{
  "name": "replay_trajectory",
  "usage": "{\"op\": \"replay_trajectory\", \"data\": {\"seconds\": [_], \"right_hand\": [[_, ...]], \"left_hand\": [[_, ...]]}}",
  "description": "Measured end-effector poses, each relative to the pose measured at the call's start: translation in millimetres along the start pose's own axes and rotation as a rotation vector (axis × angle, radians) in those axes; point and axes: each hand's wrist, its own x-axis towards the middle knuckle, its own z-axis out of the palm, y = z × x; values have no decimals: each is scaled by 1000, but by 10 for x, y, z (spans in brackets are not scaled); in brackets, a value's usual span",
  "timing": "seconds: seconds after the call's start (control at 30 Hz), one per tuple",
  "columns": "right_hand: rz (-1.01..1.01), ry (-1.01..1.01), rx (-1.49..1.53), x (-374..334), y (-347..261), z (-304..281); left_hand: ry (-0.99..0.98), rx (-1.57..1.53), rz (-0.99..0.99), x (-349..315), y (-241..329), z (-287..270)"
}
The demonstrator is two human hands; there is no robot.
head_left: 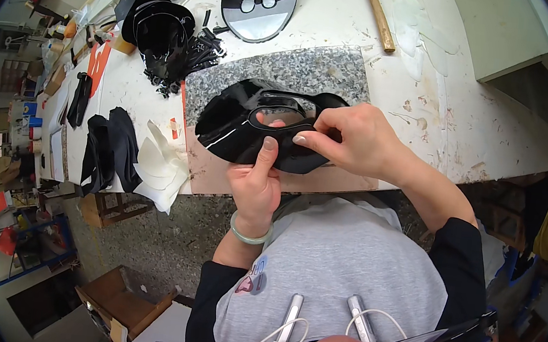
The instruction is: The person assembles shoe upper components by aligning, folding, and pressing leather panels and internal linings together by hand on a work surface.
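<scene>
A glossy black shoe upper (pixel 229 115) with an oval opening is held over a speckled stone slab (pixel 293 65). My left hand (pixel 255 189) grips its near edge, thumb on top and fingers underneath. Some of those fingertips show through the opening. At the upper's right end my right hand (pixel 358 140) is closed on the rim, with the thumb along the near side and the bent index finger over it. Whether the right fingers also pinch something small cannot be made out.
Black shoe parts and strips (pixel 167 44) are piled left of the slab. Dark cut pieces (pixel 111 146) and cream pieces (pixel 160 165) lie near the table's left front. A hammer (pixel 378 17) and a round black-rimmed piece (pixel 257 24) lie at the back. A grey-green box (pixel 506 35) stands right.
</scene>
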Motion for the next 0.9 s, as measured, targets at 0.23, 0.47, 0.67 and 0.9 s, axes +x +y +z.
{"op": "replay_trajectory", "data": {"seconds": [0.23,0.47,0.67,0.9], "right_hand": [[-92,-28,81,-27,100,77],[-52,88,131,-55,6,161],[-30,-147,257,-37,103,21],[-71,-80,154,-76,102,44]], "left_hand": [[63,12,13,32,32,-58],[111,35,-119,1,6,-37],[99,36,-14,103,-24,-118],[141,-144,-155,11,5,93]]}}
